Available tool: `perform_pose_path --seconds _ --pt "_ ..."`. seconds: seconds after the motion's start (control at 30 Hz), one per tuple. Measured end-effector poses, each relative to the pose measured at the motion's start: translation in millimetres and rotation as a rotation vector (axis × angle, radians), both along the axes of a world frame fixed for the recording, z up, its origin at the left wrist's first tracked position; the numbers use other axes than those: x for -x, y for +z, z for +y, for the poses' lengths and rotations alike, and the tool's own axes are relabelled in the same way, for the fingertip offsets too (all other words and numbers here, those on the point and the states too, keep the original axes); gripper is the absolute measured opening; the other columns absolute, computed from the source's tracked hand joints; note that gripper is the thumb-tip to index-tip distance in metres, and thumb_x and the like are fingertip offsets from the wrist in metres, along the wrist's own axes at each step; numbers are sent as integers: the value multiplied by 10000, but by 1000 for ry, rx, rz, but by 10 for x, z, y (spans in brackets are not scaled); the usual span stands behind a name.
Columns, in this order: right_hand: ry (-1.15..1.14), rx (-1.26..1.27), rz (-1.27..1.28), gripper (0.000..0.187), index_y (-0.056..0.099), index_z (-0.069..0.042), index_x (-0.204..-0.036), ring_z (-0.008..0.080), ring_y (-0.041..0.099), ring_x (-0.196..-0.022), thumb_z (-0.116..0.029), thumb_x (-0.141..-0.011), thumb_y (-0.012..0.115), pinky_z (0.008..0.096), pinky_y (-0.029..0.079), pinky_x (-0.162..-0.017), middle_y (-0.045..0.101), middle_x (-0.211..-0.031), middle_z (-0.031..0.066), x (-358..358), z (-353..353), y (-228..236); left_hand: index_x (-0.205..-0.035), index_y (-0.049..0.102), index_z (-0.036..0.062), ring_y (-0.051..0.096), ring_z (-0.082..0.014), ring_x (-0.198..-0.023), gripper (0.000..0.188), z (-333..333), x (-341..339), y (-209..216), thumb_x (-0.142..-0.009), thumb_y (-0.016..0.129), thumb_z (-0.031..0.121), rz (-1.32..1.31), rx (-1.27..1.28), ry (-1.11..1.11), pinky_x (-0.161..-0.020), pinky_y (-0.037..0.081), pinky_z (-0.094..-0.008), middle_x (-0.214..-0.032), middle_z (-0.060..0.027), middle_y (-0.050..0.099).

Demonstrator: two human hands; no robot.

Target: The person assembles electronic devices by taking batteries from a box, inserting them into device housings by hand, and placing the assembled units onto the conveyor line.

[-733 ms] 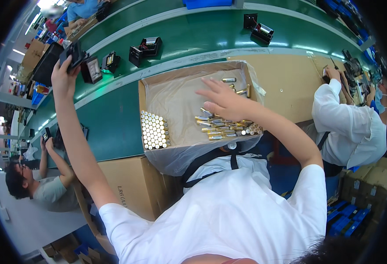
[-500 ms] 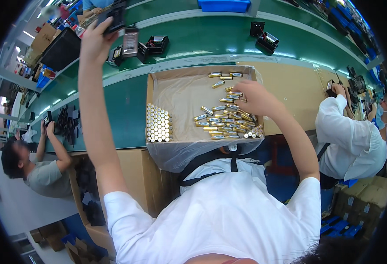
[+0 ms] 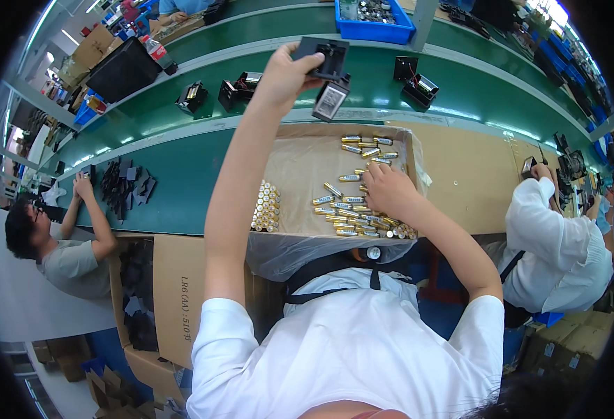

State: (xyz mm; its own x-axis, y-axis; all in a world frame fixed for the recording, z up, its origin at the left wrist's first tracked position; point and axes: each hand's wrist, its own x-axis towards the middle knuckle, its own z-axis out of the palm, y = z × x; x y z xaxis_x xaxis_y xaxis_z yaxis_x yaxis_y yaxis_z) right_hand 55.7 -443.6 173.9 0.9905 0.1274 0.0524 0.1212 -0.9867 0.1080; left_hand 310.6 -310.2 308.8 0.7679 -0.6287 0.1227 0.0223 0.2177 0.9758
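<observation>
Both hands lower: left hand, right hand.

The right hand covers some gold cylindrical batteries; whether its fingers grip one cannot be told. The blue plastic bin is cut off at the top edge.

bright overhead light glares off the green belt; fisheye bends edges, dark vignette, sharp centre.
</observation>
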Motion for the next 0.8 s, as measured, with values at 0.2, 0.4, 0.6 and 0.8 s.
perform_pose_path --seconds 0.2,0.4,0.6,0.8 --pt "32 -10 1 241 629 -10 -997 328 662 -910 -244 -946 609 387 518 -852 689 -975 151 -3 -28 -184 -1377 449 -55 734 -254 -897 500 -138 -65 -160 -948 693 25 -1 -92 36 -748 637 -337 -1128 -202 676" --pt "-115 -421 288 232 614 -9 -993 298 681 -828 -236 -1009 574 388 529 -758 724 -984 150 -225 4 467 -1384 395 -32 713 -268 -927 551 -35 -345 -265 -918 688 -8 24 -63 46 -749 647 -324 -1191 -232 593" --pt "-158 -1130 -223 292 677 -27 -830 140 554 -699 -232 -1018 588 297 485 -678 672 -757 34 -1574 -88 1108 -1380 411 52 697 -275 -952 511 125 -840 -462 -942 673 35 61 -50 -62 -762 642 -368 -1208 -196 581" --pt "-285 -964 -430 333 749 30 -851 264 583 -592 -300 -877 705 369 509 -607 690 -696 119 -3027 -94 1041 -1341 456 80 673 -244 -928 386 73 -1324 -571 -1010 640 154 235 -60 59 -765 599 -382 -1167 -161 606"
